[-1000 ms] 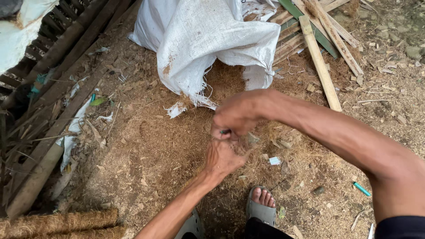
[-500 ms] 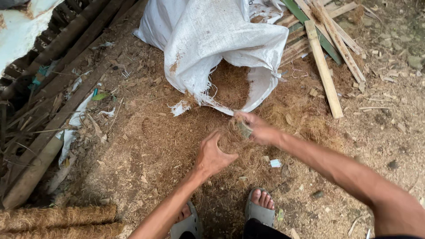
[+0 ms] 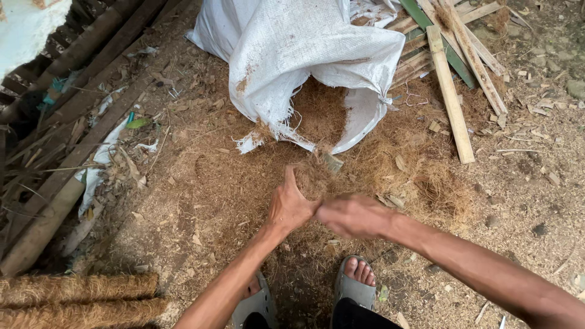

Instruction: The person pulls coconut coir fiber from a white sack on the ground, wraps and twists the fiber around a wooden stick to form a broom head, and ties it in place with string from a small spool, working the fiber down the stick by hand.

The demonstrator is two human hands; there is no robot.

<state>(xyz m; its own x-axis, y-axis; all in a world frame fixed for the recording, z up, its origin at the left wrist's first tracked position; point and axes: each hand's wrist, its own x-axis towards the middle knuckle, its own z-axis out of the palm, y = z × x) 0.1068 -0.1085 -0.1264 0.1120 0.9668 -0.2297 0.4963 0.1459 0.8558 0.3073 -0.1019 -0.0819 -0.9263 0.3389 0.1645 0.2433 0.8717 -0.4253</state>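
Feet: two grey sandals (image 3: 355, 285) at 6 o'clock, planted apart on the ground (image 3: 201, 183) — the person stands over the work and looks straight down.
Left hand: the left hand (image 3: 291, 204) sits just below centre, thumb up, fingers curled around a tuft of brown fibre (image 3: 312, 178); it grips rather than rests, so the strands stay bunched.
Right hand: the right hand (image 3: 352, 215) meets the left at its 3 o'clock, knuckles up, touching it. It looks closed, but it is blurred and I cannot tell whether it pinches the same tuft.
Fibre in hand: the tuft stands just above both hands, at 12 o'clock from them, close to the loose heap it seems drawn from.
Fibre heap: loose brown fibre spreads over the ground from the hands toward 1 and 3 o'clock.
Sack: a white woven sack (image 3: 304, 55) lies on its side at 12 o'clock, mouth torn open toward the hands — so its fibre spills within reach.
Rolls: two fibre rolls (image 3: 79, 298) lie side by side at 8 o'clock.
Timber: pale wooden slats (image 3: 450, 91) lie crossed at 1 o'clock; dark poles (image 3: 73, 152) slant along the left edge, well apart from the hands.
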